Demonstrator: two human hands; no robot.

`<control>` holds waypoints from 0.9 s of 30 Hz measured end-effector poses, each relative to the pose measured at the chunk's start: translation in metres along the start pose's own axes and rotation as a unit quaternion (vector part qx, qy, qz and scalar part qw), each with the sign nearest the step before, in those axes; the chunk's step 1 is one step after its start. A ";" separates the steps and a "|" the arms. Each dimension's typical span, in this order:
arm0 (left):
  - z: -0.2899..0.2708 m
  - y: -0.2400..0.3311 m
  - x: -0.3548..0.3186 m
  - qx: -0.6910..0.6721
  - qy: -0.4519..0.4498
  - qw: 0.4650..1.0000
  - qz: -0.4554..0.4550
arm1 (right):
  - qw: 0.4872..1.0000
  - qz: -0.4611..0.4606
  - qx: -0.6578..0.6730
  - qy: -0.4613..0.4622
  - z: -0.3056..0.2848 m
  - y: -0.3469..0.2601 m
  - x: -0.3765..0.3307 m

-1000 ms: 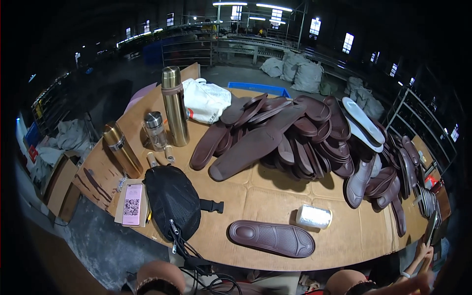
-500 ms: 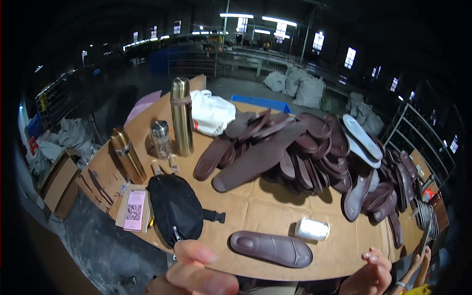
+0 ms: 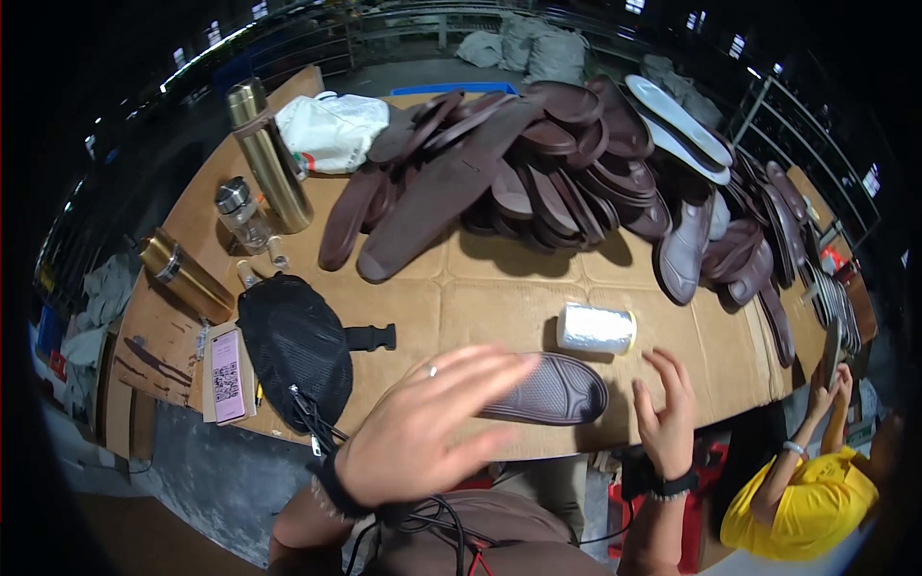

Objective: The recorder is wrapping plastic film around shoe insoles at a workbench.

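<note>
A dark brown shoe insole [image 3: 562, 394] lies flat near the front edge of the cardboard-covered table. Over its left end hovers my left hand [image 3: 418, 427], open, with the fingers stretched out and slightly blurred; it hides the heel part, and contact cannot be made out. My right hand [image 3: 666, 413] is just off the insole's right end, fingers apart and curved, holding nothing. Behind the insole, a silvery roll [image 3: 595, 328] rests on its side. A large pile of brown insoles [image 3: 547, 182] covers the back of the table.
A black pouch [image 3: 293, 346] with a buckle strap lies at left beside a pink card [image 3: 227, 379]. Behind stand two gold flasks [image 3: 274, 173], a glass bottle [image 3: 245, 221] and a white plastic bag [image 3: 336, 130]. Pale insoles [image 3: 677, 130] top the pile. A co-worker in yellow [image 3: 807, 499] sits at right.
My view has tilted down, so the table sits higher. My left hand has come over the insole and its fingers have straightened. My right hand has risen closer to the insole's right end.
</note>
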State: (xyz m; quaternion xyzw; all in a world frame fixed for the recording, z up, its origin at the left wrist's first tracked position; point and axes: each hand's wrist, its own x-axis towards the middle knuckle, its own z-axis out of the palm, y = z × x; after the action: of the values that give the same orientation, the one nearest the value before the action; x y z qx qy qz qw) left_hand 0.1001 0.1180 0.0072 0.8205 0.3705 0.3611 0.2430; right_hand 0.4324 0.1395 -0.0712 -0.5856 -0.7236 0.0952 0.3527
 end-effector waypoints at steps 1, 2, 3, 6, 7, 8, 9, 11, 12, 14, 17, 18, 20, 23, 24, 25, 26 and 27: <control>0.013 -0.016 -0.001 -0.005 -0.006 1.000 0.003 | 1.000 0.007 -0.028 -0.009 0.004 0.010 0.003; 0.027 -0.034 -0.004 0.057 -0.083 0.994 -0.039 | 1.000 0.012 -0.028 -0.008 0.012 0.018 0.010; 0.036 -0.046 -0.006 0.122 -0.159 0.976 -0.081 | 0.999 -0.002 -0.034 -0.015 0.022 0.024 0.017; 0.051 -0.056 -0.001 0.073 -0.262 0.957 -0.100 | 0.998 -0.027 -0.034 -0.051 0.041 0.041 0.042; 0.054 -0.056 0.004 0.070 -0.265 0.957 -0.092 | 0.996 -0.039 -0.032 -0.080 0.041 0.047 0.049; 0.055 -0.055 0.010 0.049 -0.255 0.961 -0.093 | 0.996 -0.037 -0.024 -0.079 0.044 0.053 0.055; 0.056 -0.055 0.015 0.029 -0.244 0.965 -0.097 | 0.996 -0.035 -0.026 -0.076 0.047 0.060 0.060; 0.058 -0.058 0.022 -0.038 -0.215 0.971 -0.094 | 0.984 0.027 0.069 -0.162 0.050 0.076 0.067; 0.058 -0.061 0.023 -0.100 -0.183 0.973 -0.101 | 0.986 0.014 0.100 -0.133 0.054 0.078 0.069; 0.058 -0.070 0.028 -0.116 -0.151 0.976 -0.110 | 0.990 -0.004 0.103 -0.095 0.054 0.081 0.065; 0.053 -0.093 0.030 -0.102 -0.100 0.980 -0.142 | 0.975 0.020 0.216 -0.041 0.060 0.057 0.053; 0.057 -0.101 0.033 -0.103 -0.061 0.986 -0.116 | 0.967 0.012 0.250 -0.035 0.054 0.042 0.049; 0.064 -0.099 0.043 -0.085 -0.021 0.994 -0.066 | 0.960 0.001 0.278 -0.031 0.037 0.022 0.041; 0.080 -0.100 0.052 -0.075 0.018 0.997 0.016 | 0.965 -0.022 0.261 -0.014 0.027 -0.006 0.030; 0.084 -0.102 0.053 -0.082 -0.007 0.996 0.019 | 0.967 -0.036 0.250 -0.023 0.023 -0.013 0.029; 0.087 -0.102 0.052 -0.090 -0.032 0.995 0.021 | 0.970 -0.049 0.238 -0.031 0.023 -0.019 0.029; 0.090 -0.105 0.049 -0.093 -0.060 0.994 0.011 | 0.964 -0.048 0.263 -0.011 0.031 -0.024 0.029; 0.093 -0.106 0.048 -0.089 -0.054 0.995 0.002 | 0.961 -0.052 0.270 -0.020 0.039 -0.029 0.031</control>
State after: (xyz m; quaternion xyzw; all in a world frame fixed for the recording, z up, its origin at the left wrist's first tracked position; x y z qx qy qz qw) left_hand 0.1485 0.2078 -0.1020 0.8148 0.3217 0.3479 0.3340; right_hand 0.3836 0.1703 -0.0710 -0.4286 -0.7073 0.2803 0.4874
